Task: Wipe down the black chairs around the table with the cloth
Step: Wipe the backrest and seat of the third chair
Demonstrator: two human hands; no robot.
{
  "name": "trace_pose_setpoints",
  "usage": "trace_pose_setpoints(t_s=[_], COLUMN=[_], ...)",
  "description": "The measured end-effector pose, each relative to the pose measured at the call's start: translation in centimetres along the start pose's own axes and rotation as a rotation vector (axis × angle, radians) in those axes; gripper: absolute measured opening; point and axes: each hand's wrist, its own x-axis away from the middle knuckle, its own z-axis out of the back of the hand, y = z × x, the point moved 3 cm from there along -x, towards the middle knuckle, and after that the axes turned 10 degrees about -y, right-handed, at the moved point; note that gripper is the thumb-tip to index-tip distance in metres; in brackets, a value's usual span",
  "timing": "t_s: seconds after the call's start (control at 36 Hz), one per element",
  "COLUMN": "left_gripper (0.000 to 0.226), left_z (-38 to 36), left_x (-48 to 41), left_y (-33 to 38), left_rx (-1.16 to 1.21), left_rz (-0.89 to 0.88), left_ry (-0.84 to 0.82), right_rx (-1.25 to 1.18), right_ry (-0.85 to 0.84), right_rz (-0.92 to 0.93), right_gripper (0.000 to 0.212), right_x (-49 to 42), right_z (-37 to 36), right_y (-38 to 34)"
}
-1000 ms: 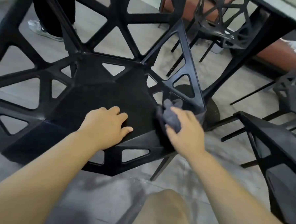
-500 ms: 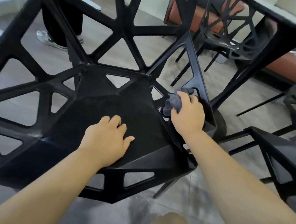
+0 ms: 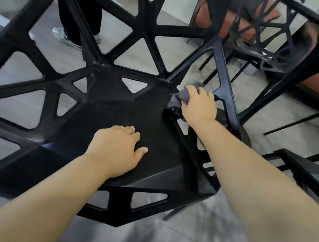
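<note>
Head view, looking down onto the seat of a black chair (image 3: 107,118) with an open lattice of triangular cut-outs in its back and sides.

- Left hand (image 3: 116,152): palm down on the near-centre of the seat, fingers loosely bent, thumb spread to the right. It holds nothing and only rests on the seat.
- Right hand (image 3: 198,106): fingers curled round a bunched grey cloth (image 3: 177,103), pressing it against the far right corner of the seat, where the seat meets the right side frame. Part of the cloth sticks out to the left of the hand and a little past the fingertips.
- The two hands are well apart, the left near and central, the right farther and to the right.

Surroundings:
- Second black lattice chair (image 3: 269,54) at far right, beside the bench leg (image 3: 290,72), which slants down toward a round base (image 3: 246,138) on the floor (image 3: 204,234).
- Third black chair (image 3: 303,172) at near right, only partly in frame.
- Reddish-brown upholstered seat (image 3: 215,18) at the far side, seen through the lattice.
- Another person's dark trouser legs and a light sneaker (image 3: 65,36) at far left, behind the chair back.
- The floor is grey tile.
</note>
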Motion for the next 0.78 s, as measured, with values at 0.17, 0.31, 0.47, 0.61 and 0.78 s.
trace_pose_setpoints(t_s=[0.17,0.31,0.47,0.61,0.78], left_gripper=[0.056,0.057,0.048,0.038,0.041], left_z=[0.1,0.3,1.1,2.4,2.6], left_x=[0.1,0.1,-0.7,-3.0,-7.4], left_y=[-0.1,-0.3,-0.8,-1.1,-2.6], left_rx=[0.004,-0.006,-0.018,-0.078,-0.015], left_rz=[-0.006,-0.027,-0.032,-0.026,0.021], left_ry=[0.025,0.020,-0.078,-0.148,-0.185], right_rx=[-0.221,-0.333,0.036,0.047,0.107], right_ry=[-0.131,-0.207,-0.021,-0.073,-0.050], right_rz=[0.145,0.402,0.142,0.160,0.168], right_gripper=[0.043,0.043,0.046,0.049,0.049], right_x=[2.2,7.0,4.0,3.7,3.3], right_z=[-1.3,-0.8,0.2,-0.4,-0.3], right_y=[-4.1,-4.7,-0.3,-1.6,-1.1])
